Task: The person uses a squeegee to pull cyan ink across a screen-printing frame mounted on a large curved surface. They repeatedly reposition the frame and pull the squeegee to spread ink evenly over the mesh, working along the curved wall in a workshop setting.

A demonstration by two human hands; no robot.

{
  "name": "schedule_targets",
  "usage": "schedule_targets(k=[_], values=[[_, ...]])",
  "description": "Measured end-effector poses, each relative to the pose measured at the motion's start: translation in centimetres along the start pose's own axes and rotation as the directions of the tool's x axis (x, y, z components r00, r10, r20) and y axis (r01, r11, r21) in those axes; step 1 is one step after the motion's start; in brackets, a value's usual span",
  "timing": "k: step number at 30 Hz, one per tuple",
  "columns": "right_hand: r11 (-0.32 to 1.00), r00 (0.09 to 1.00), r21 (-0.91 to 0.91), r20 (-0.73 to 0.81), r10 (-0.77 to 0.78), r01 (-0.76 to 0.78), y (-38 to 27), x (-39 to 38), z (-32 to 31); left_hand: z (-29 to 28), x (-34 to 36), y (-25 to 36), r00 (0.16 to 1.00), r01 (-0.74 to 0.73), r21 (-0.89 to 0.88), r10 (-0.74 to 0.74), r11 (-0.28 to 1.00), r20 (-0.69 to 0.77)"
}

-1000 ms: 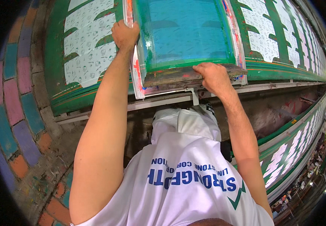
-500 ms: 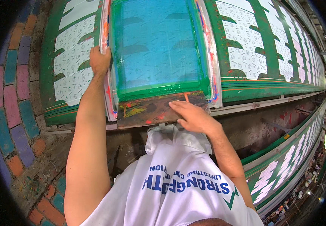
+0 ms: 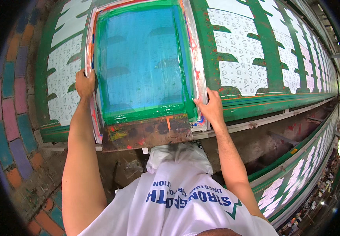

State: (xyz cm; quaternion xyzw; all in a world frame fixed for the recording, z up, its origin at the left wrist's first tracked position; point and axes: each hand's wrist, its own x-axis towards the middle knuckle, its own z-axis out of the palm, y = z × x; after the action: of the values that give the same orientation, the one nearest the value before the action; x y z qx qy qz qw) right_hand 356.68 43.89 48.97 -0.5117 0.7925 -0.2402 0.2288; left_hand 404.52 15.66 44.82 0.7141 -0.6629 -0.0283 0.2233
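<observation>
A screen-printing frame with blue mesh lies flat on a long green printing table. Thick green paint borders the mesh, and paint smears mark the rails. My left hand is wrapped round the left rail. On the opposite side my right hand grips the right rail near its close end, thumb on top. A dark, paint-stained board runs across the frame's near end, between my forearms. Dark curved shapes show through the mesh.
White patterned cut pieces lie in rows right of the frame, and more pieces lie to its left. A metal rail edges the table. Another table with pieces stands at lower right. Coloured paving bricks cover the left floor.
My right hand has left the stained board and taken hold of the right rail. My left hand stays on the left rail. The frame and table appear lower and further left in view.
</observation>
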Motion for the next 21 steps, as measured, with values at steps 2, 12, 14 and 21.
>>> schedule_targets(k=[2,12,14,21], values=[[0.999,0.999,-0.024,-0.008,0.049,-0.049,-0.5,-0.1,0.3,-0.1,0.0,0.1,1.0,0.022,-0.022,-0.022,1.0,0.013],[0.995,0.998,-0.085,-0.058,0.039,-0.044,-1.2,0.9,-0.2,0.7,-0.6,-1.0,1.0,-0.019,-0.002,0.019,1.0,-0.019],[0.998,0.997,-0.051,-0.076,0.032,-0.036,-1.7,0.7,-0.6,1.0,-0.6,-1.5,0.992,-0.083,0.005,0.083,0.997,-0.093],[0.995,0.988,-0.014,-0.117,-0.103,0.102,-3.0,0.3,-4.8,0.6,0.4,-1.9,0.995,-0.044,0.0,0.044,0.999,0.091]])
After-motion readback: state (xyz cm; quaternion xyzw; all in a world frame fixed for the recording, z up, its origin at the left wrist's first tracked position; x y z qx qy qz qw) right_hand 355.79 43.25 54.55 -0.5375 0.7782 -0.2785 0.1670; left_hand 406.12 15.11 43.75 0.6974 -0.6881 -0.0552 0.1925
